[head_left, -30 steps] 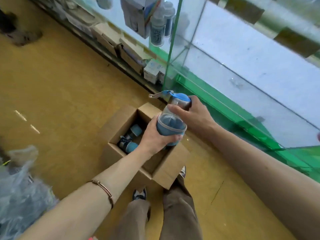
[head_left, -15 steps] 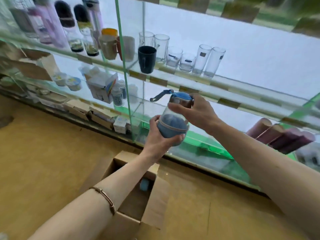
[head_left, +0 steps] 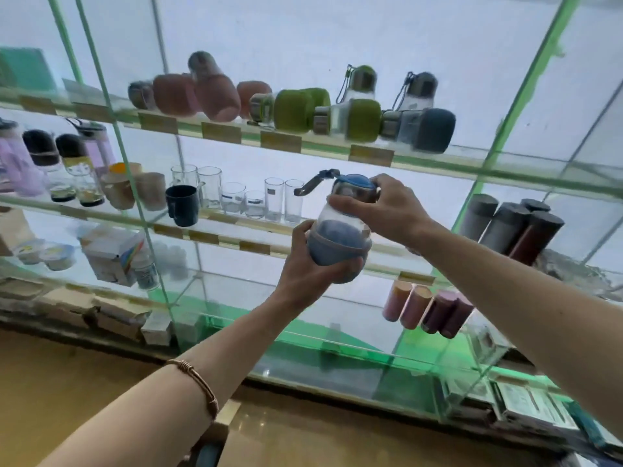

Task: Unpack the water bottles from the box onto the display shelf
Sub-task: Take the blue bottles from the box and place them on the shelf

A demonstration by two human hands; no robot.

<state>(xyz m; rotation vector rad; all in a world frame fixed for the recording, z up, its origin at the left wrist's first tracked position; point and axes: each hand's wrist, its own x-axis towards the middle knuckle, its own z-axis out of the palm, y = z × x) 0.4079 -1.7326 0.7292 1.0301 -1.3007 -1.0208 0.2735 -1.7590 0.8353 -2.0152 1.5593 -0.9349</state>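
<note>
- Now the water bottle (head_left: 338, 235) is held upright between both hands, before the glass display shelf (head_left: 303, 148).
- Left hand (head_left: 312, 269) cups its blue base.
- Right hand (head_left: 381, 207) grips the lid.

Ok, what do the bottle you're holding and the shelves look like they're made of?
Bottle: clear upper body, glass or hard plastic, since you see through it; the blue lower sleeve looks matte and soft, maybe silicone or fabric; the blue cap looks like glossy plastic. Left hand and right hand hold it. Shelves: transparent, green-edged panes, most likely glass.
</note>
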